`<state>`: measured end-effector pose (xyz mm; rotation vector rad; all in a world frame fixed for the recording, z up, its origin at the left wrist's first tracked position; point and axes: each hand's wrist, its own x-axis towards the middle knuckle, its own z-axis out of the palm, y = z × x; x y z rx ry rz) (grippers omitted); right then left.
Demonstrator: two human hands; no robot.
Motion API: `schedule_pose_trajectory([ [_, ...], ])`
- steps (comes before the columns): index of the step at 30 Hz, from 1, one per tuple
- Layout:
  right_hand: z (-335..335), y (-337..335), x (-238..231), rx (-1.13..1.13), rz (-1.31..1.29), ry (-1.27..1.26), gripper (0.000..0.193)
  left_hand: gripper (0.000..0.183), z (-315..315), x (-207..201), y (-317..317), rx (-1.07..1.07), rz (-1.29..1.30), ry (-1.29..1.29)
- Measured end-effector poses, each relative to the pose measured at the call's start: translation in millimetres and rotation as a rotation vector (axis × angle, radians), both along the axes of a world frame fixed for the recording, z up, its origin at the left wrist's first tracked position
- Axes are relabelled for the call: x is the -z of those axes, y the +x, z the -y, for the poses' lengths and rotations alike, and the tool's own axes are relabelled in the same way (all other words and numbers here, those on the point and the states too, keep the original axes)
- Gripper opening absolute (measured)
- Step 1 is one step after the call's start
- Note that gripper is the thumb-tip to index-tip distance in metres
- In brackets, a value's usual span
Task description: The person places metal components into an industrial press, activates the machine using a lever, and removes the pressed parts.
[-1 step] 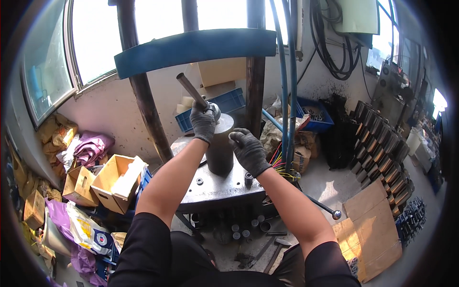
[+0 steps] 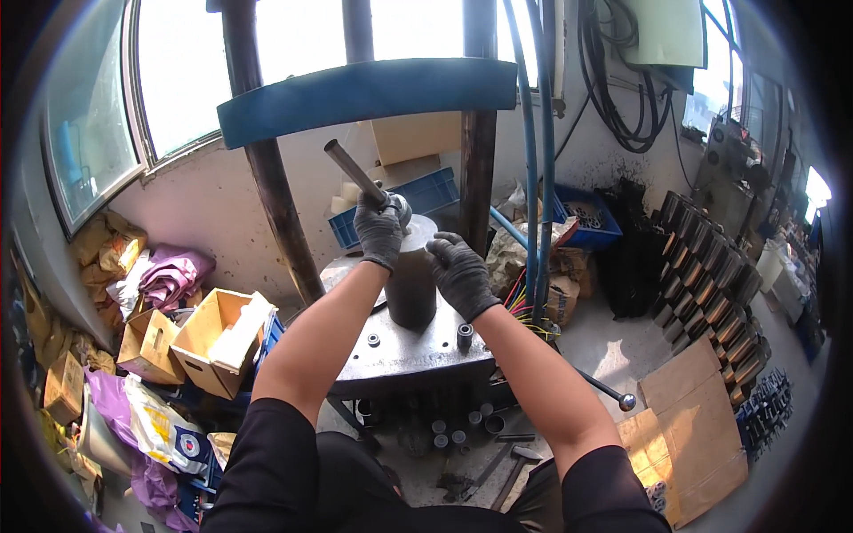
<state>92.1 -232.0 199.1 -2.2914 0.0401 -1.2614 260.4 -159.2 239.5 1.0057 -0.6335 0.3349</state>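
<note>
My left hand (image 2: 379, 233), in a dark grey glove, is closed around a metal rod with a wider, shiny round end (image 2: 402, 211). The bare part of the rod (image 2: 354, 169) slants up to the left, and its round end is beside the top of an upright dark metal cylinder (image 2: 411, 289). My right hand (image 2: 462, 274), gloved the same, is just right of that cylinder top with its fingers curled together; something small and pale shows at the fingertips. The cylinder stands on a metal press table (image 2: 409, 351). Two small metal bushings (image 2: 374, 339) (image 2: 465, 335) are on this table.
A blue crossbeam (image 2: 369, 98) and dark columns (image 2: 275, 213) rise beyond my hands. Blue hoses (image 2: 538, 178) run down at the right, near a ball-ended lever (image 2: 627, 401). Cardboard boxes (image 2: 213, 342) are at left; stacked metal tubes (image 2: 711, 275) stand at right. A hammer (image 2: 524, 454) lies below.
</note>
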Motion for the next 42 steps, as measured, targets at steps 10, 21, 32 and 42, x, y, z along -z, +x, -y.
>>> schedule_pose_trajectory([
  [10,-13.7,-40.7,-19.1,0.035,-0.194,-0.067,0.051,0.017,-29.7,-47.9,-41.9,0.098,-0.192,-0.132],
  [21,-13.9,-339.7,-53.8,0.251,-0.739,-0.468,0.028,0.017,-7.7,-40.7,-17.8,-0.111,-0.072,0.119],
  [32,55.3,-259.0,-82.7,0.353,-0.168,-0.829,0.034,0.025,-10.8,-46.1,-14.9,-0.017,-0.120,0.284],
  [42,103.9,-208.2,-88.0,0.489,-0.106,-0.689,0.030,0.022,-1.6,-40.8,19.3,-0.218,0.093,0.460],
])
